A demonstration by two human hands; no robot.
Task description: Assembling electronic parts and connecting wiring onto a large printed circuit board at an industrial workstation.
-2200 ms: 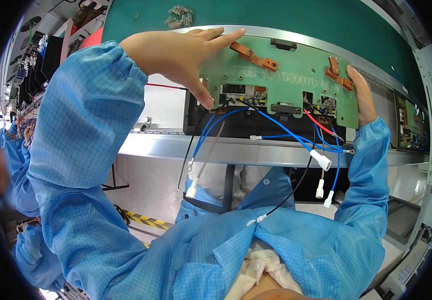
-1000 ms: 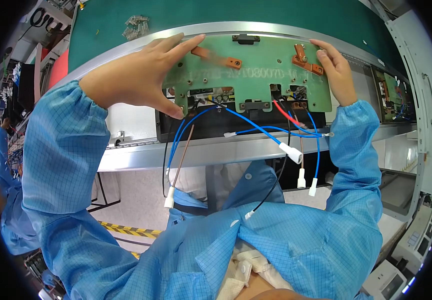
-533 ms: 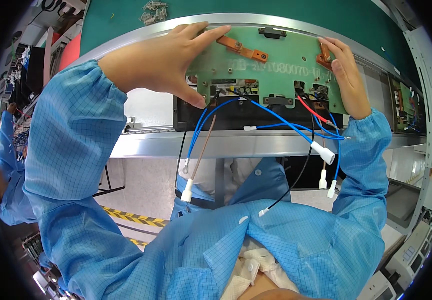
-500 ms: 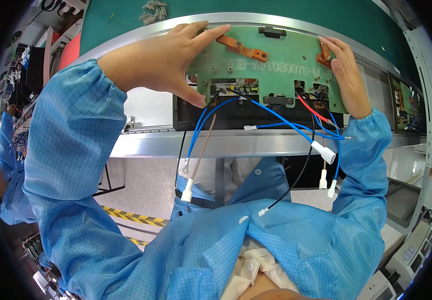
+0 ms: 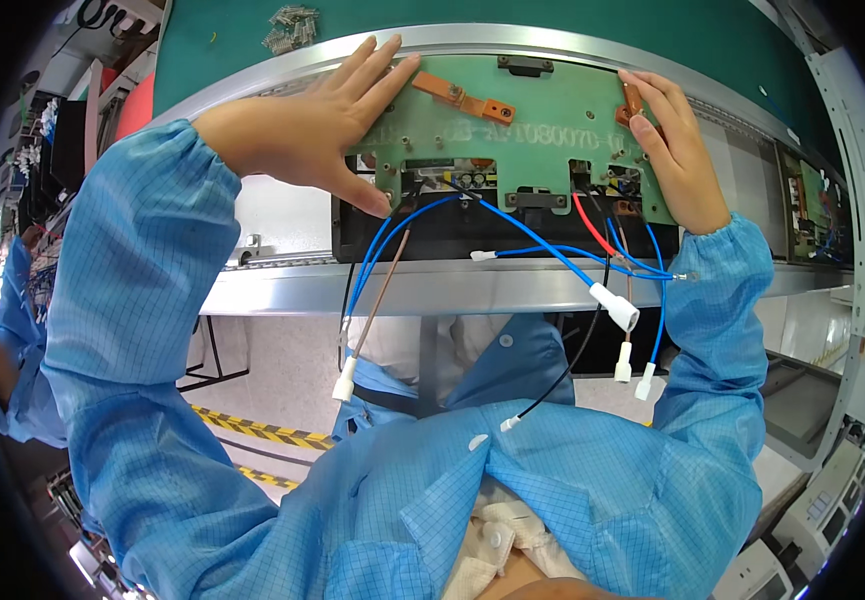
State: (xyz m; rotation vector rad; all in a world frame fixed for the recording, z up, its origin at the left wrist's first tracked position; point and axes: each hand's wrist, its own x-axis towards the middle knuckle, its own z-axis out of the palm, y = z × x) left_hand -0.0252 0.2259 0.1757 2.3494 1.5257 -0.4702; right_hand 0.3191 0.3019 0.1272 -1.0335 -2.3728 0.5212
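A green fixture plate point(image 5: 542, 100) with cut-outs lies on a black tray point(image 5: 452, 238) in front of me. My left hand point(image 5: 327, 125) is spread over the plate's left end, its thumb at the near corner and its fingers reaching to the far edge. At the right end, my right hand point(image 5: 684, 150) has its fingers and thumb bent around a brown clamp bar point(image 5: 631, 98). Another brown clamp bar point(image 5: 464, 99) sits uncovered near the left hand. Blue wires point(image 5: 532, 243), a red wire point(image 5: 592, 228) and white-sleeved connectors point(image 5: 615, 307) hang over the tray's near side.
The tray rests between metal rails, the near rail point(image 5: 292, 290) running along my side. Behind the far rail, a pile of small metal parts point(image 5: 290, 28) lies on a green mat point(image 5: 432, 12). Another tray with a board point(image 5: 814, 205) stands at right. A co-worker's sleeve point(image 5: 17, 350) shows at left.
The plate, wires and both hands appear further left in the view. My left hand has also slid left over the plate, its fingertips leaving the uncovered brown clamp bar.
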